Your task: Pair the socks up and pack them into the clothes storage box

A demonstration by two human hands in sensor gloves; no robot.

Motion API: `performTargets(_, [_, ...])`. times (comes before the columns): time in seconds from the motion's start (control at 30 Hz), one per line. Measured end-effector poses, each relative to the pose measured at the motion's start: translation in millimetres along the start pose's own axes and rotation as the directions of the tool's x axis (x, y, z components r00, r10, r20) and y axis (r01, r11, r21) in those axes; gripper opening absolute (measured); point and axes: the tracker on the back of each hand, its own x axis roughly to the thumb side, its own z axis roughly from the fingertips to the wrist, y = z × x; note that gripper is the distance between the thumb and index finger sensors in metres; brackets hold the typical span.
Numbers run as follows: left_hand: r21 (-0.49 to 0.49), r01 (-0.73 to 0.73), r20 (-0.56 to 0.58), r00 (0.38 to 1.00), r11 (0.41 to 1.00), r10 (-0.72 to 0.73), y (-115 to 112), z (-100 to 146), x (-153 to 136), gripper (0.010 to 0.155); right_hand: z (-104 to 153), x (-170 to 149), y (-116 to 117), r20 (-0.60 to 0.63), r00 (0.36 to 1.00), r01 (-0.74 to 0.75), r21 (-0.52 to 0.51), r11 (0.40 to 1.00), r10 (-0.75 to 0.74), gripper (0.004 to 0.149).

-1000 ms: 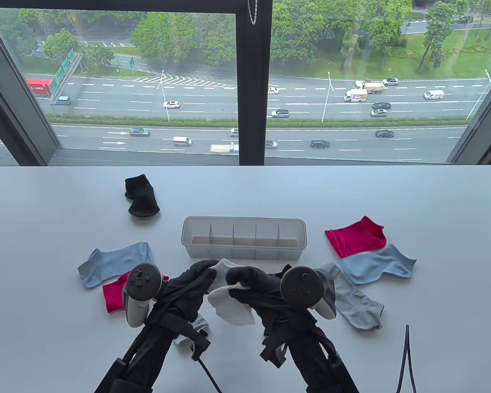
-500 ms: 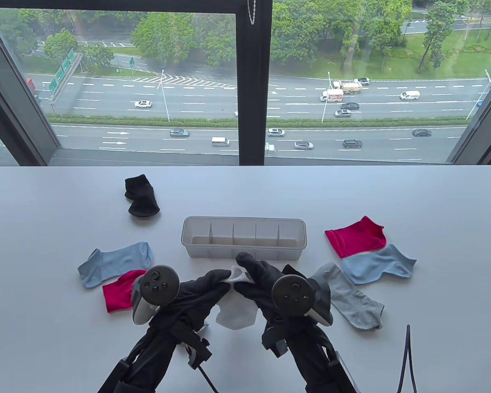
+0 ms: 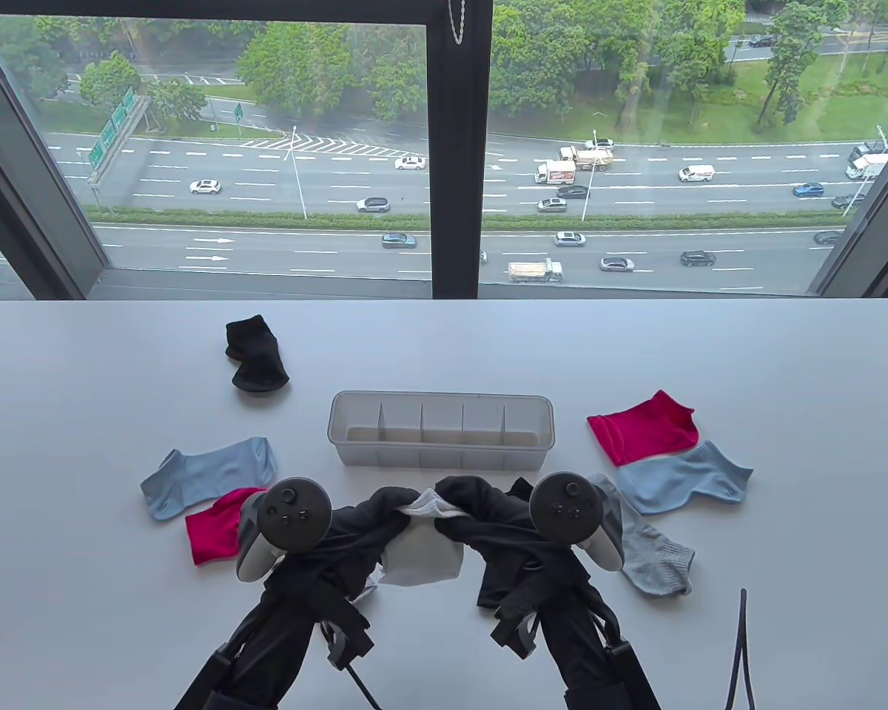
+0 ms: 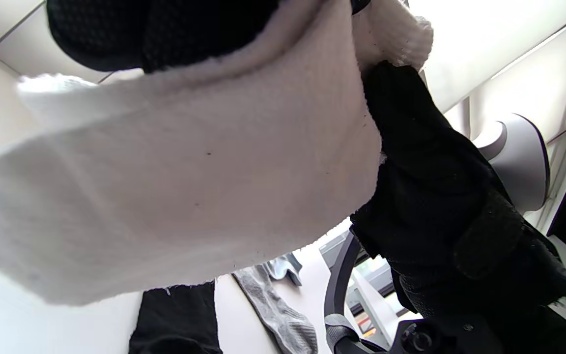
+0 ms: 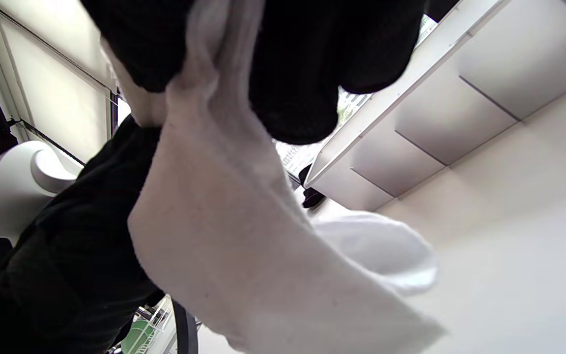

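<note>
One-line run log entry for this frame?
stage: pairing | left hand: pinches white socks | right hand: pinches white socks | storage box: empty | other socks: on table

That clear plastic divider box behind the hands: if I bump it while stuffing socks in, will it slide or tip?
The translucent plastic storage box looks thin-walled with bare compartments, so probably light and apt to slide on the smooth white table. It is long and low, so tipping seems unlikely. Both the left hand and right hand grip the white sock, so neither can brace it.
</note>
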Motion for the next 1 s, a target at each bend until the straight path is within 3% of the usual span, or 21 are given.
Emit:
performTargets(0.07, [-0.063, -0.057, -0.088, 0.995, 0.996, 0.051, -4, -3, -10, 0.042, -4, -5, 4, -0.086, 0.996, -0.025, 0.051, 0.998, 0.029, 0.048])
performTargets(0.17, [-0.001, 0.094, -0.232, 0.968, 0.996, -0.092, -14, -7, -35, 0.044, -11, -28, 26, -0.22, 0.952, -0.205, 0.055, 0.977, 0.212, 0.05])
performTargets(0.23, [-0.029, 0.175, -0.327, 0.929, 0.984, -0.175, -20, -7, -51, 0.067, -14, -48, 45, -0.328, 0.89, -0.317, 0.059, 0.947, 0.318, 0.064])
performTargets(0.3, [-0.056, 0.256, -0.354, 0.899, 0.965, -0.259, -16, -5, -50, 0.067, -14, -52, 46, -0.297, 0.871, -0.364, 0.144, 0.92, 0.391, 0.069])
performTargets(0.37, [-0.159, 0.317, -0.287, 0.892, 0.935, -0.351, -14, -4, -39, 0.056, -11, -45, 40, -0.248, 0.873, -0.398, 0.141, 0.907, 0.421, 0.064])
performTargets(0.43, [-0.349, 0.308, -0.213, 0.894, 0.885, -0.395, -26, -5, -31, 0.048, -8, -35, 34, -0.191, 0.872, -0.427, 0.158, 0.891, 0.451, 0.054])
performTargets(0.47, [-0.48, 0.268, -0.194, 0.896, 0.835, -0.399, -39, -6, -32, 0.047, -7, -30, 34, -0.169, 0.863, -0.439, 0.215, 0.873, 0.476, 0.051])
performTargets(0.53, [-0.623, 0.249, -0.196, 0.868, 0.741, -0.456, -61, -8, -38, 0.051, -3, -24, 42, -0.129, 0.844, -0.454, 0.347, 0.821, 0.521, 0.049])
performTargets(0.6, [-0.706, 0.285, -0.211, 0.79, 0.649, -0.576, -74, -9, -48, 0.055, 5, -25, 58, -0.079, 0.819, -0.447, 0.534, 0.718, 0.568, 0.053])
performTargets(0.7, [-0.677, 0.306, -0.228, 0.778, 0.67, -0.586, -73, -11, -53, 0.06, 13, -32, 78, -0.034, 0.743, -0.46, 0.699, 0.547, 0.668, 0.07])
performTargets(0.8, [-0.68, 0.287, -0.244, 0.779, 0.675, -0.577, -73, -10, -58, 0.063, 12, -43, 94, -0.02, 0.679, -0.514, 0.7, 0.496, 0.734, 0.072])
performTargets(0.87, [-0.672, 0.298, -0.24, 0.778, 0.678, -0.581, -73, -11, -58, 0.064, 10, -46, 96, -0.02, 0.628, -0.635, 0.566, 0.526, 0.778, 0.05])
performTargets(0.9, [-0.668, 0.308, -0.237, 0.775, 0.678, -0.585, -73, -11, -58, 0.064, 8, -46, 93, -0.021, 0.648, -0.661, 0.481, 0.576, 0.761, 0.043])
performTargets(1.0, [-0.672, 0.306, -0.239, 0.772, 0.674, -0.589, -74, -12, -60, 0.063, 9, -47, 83, -0.117, 0.778, -0.504, 0.47, 0.725, 0.617, 0.043])
